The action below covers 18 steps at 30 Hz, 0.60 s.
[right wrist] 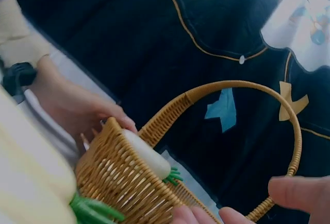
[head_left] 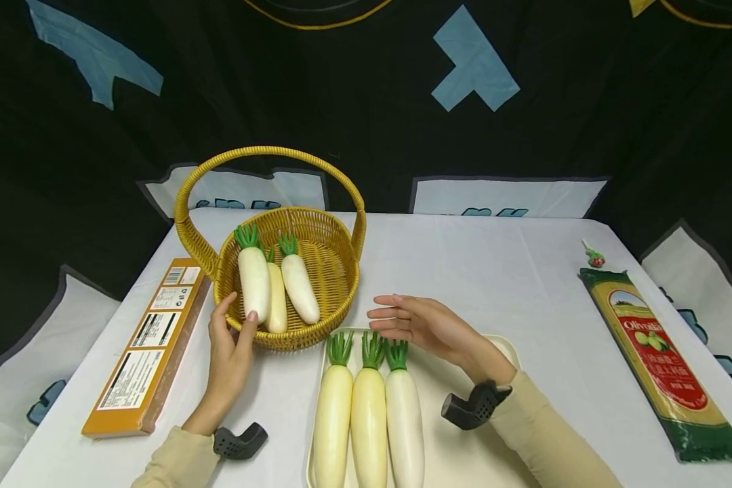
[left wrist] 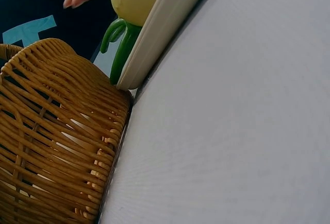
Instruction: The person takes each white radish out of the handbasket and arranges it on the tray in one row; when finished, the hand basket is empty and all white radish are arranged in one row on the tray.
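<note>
At the back left stands a yellow wicker basket (head_left: 294,339) with a tall hoop handle, holding two white radishes (head_left: 254,281) and a slimmer cream radish (head_left: 276,301). My left hand (head_left: 228,359) grips the basket's near-left rim, thumb over the edge and fingers against the outer wall. A cream tray (head_left: 457,454) at the front middle carries two pale yellow radishes (head_left: 369,420) and a white radish (head_left: 406,420), green tops toward the basket. Above the tray's back edge, near those tops, my right hand (head_left: 430,329) is held with straight fingers and nothing in it.
An orange-brown box (head_left: 149,352) lies left of the basket on the white-covered table (head_left: 463,261). On the right lie a green and red food packet (head_left: 653,346) and a small green and red item (head_left: 594,256). A dark curtain (head_left: 366,88) hangs behind.
</note>
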{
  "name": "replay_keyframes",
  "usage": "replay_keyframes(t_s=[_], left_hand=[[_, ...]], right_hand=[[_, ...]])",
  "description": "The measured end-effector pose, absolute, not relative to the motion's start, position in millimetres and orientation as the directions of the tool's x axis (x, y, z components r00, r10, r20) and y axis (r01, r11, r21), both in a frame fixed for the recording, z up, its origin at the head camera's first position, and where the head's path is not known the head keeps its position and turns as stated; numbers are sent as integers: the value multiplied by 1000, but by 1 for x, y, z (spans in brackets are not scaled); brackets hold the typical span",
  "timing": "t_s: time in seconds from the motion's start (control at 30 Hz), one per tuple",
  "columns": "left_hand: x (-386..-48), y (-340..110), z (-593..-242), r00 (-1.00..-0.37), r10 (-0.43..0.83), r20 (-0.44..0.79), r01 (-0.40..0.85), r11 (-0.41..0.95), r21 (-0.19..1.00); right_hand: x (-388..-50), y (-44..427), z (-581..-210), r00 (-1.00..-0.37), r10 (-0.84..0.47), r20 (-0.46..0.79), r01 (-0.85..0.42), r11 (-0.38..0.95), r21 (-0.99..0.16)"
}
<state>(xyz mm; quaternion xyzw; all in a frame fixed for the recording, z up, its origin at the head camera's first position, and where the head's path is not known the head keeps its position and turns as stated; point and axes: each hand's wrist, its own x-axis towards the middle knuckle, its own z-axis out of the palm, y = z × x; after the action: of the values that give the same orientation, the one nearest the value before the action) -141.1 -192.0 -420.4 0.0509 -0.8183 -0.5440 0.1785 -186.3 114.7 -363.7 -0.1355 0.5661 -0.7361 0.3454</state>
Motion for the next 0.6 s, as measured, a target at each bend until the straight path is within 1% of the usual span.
replay_keyframes(t_s=[0.13,0.27,0.4,0.6], left_hand=[[-142,-192,-420,-929,-279,244,118,401,908],[-142,-191,-421,-925,-281,256,127,407,905],[-143,-191,-421,-924,-282,259,126,413,902],[-143,-191,-421,-922,-279,270,140,410,901]], right_hand=[[-201,99,-357,-664,-722,-196,435,-159,-886],[-214,79,-353,-631,-752,-192,455,-158,-877],[-224,58,-352,-634,-749,-191,468,-174,-866],[-239,29,-350,-669,-721,-181,499,-256,-828]])
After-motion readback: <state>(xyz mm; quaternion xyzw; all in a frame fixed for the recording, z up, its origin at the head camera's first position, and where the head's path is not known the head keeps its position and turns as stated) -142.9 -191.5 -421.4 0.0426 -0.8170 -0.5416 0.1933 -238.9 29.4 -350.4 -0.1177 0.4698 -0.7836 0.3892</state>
